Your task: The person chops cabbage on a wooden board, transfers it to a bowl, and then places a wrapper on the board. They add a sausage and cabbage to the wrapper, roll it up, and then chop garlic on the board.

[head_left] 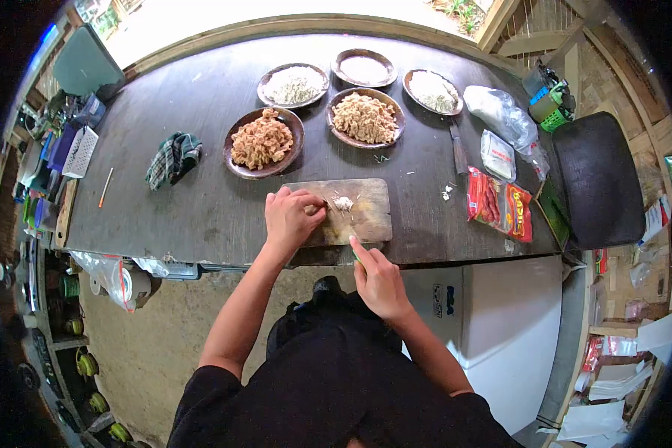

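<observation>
A worn wooden cutting board (377, 201) lies at the table's near edge. My left hand (295, 216) rests over its left side with the fingers curled and pressed together; whatever they pinch is hidden. Beside those fingertips sits a small heap of white chopped bits (343, 203), with thin shreds scattered around it. My right hand (381, 280) is closed around a small green-handled knife (356, 252) at the board's front edge, and most of the knife is hidden by the hand.
Beyond the board stand plates of brown shredded food (261, 142), tan pieces (364, 118) and white food (293, 84). To the right lie a cleaver (458, 149), a red packet (499, 205) and plastic bags (496, 112). A checked cloth (174, 158) is at left.
</observation>
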### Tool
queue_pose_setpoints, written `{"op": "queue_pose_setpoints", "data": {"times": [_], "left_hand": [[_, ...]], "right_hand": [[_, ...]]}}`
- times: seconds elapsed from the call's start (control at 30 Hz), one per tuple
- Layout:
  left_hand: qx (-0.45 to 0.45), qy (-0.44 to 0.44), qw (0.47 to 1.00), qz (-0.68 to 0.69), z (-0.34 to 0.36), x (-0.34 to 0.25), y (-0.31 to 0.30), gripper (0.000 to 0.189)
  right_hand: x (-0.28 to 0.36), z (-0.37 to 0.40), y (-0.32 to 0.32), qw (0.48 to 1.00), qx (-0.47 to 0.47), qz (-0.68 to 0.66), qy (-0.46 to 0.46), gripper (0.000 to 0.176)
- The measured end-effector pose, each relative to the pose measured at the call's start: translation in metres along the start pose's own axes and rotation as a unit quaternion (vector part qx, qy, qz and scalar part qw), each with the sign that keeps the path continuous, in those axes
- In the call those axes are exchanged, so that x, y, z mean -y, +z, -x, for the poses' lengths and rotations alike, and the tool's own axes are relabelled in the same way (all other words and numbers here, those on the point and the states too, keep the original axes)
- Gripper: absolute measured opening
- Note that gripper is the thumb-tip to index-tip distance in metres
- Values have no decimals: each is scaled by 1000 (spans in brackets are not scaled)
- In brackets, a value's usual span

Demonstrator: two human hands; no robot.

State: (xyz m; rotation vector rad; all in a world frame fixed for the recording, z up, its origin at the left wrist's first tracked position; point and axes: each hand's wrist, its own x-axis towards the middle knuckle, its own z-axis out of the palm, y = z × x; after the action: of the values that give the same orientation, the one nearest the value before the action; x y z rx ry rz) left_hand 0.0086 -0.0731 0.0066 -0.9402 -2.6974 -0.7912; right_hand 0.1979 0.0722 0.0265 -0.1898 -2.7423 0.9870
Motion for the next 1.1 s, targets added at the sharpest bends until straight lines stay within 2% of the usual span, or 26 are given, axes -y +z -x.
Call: {"op": "queue_pose_setpoints", "data": {"times": [0.2, 0.27, 0.37, 0.67, 0.87, 1.1], "left_hand": [[9, -4, 1000, -3, -1, -1, -2, 14], [4, 3, 1000, -1, -1, -3, -2, 14], [5, 2, 1000, -10, -1, -3, -3, 15], [7, -5, 1000, 10, 0, -1, -2, 14], [0, 3, 1000, -2, 0, -1, -1, 14], [23, -24, 999, 7, -1, -4, -5, 18]], "right_hand": [[0, -4, 3, 1000, 12, -10, 6, 54], [-1, -7, 8, 998, 32, 50, 5, 53], [0, -8, 6, 998, 26, 58, 0, 53], [-4, 0, -5, 999, 20, 34, -20, 52], [1, -4, 1, 999, 33, 20, 16, 52], [-11, -6, 3, 1000, 17, 19, 11, 52]]}}
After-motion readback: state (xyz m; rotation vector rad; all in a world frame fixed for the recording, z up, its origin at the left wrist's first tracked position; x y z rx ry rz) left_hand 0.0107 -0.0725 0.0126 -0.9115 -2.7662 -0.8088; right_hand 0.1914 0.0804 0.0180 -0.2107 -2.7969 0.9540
